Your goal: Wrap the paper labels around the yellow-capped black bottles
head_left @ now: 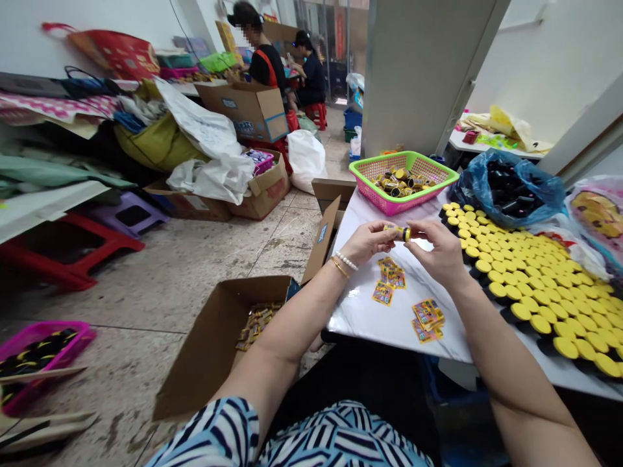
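Note:
Above the marbled table (355,298), my left hand (372,241) is closed on one end of a small yellow and black cylinder (400,232), a white bead bracelet on its wrist. The fingers and thumb of my right hand (438,250) curve round the other end of the same cylinder, which lies nearly level. Below my hands are two loose piles of colourful printed cards, one to the left (389,279) and one nearer me (428,318). Many black pieces with round yellow tops (545,279) stand in rows right of my right hand.
A green and pink basket (363,174) of similar cylinders stands at the table's back, beside a blue bag (467,188) of black parts. An open carton (195,363) with wrapped pieces is on the floor at my left. Two people (267,61) sit farther back.

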### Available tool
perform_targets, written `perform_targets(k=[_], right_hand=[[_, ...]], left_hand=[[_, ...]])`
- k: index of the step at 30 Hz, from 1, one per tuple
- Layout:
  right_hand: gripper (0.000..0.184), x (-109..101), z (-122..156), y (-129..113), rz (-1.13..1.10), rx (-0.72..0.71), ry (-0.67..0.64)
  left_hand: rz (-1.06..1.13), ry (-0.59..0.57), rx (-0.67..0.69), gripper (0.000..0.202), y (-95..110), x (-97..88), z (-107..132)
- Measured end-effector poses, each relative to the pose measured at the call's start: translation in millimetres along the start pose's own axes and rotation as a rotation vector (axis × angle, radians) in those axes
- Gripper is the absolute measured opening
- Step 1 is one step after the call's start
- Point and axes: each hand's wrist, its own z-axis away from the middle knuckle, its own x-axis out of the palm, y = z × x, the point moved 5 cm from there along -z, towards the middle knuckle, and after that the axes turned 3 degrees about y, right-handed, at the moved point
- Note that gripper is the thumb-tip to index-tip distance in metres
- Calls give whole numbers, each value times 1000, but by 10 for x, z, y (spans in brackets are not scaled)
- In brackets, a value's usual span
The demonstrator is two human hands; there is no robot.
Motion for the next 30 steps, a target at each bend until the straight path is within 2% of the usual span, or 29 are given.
perform_targets(k=[5, 9, 12, 17, 19, 22, 26, 28, 30], right_hand=[[25, 92, 36, 110, -105, 112, -36], [24, 45, 14, 102, 4, 26, -1], [25, 63, 15, 132, 46, 15, -1], [36, 267, 79, 409, -314, 360, -38], [40, 319, 92, 455, -368, 404, -45], [39, 308, 76, 438, -377, 356, -46], [48, 283, 51, 405, -390, 296, -132], [42, 255, 39, 395, -392, 248, -98], [28, 221, 34, 386, -415, 209, -14]], left_hand=[[-38, 8, 90, 43, 37, 77, 30], [-7, -5, -13, 52, 2, 55, 24], [-36, 35, -9, 45, -14, 1, 3], [-158, 57, 104, 37, -6, -14, -9], [-122, 30, 79, 39, -21, -17, -21], [-1, 7, 12, 45, -51, -47, -53], [33, 12, -67, 47, -116, -76, -76], [36, -19, -103, 47, -152, -69, -74], [62, -50, -121, 47, -176, -74, -74]])
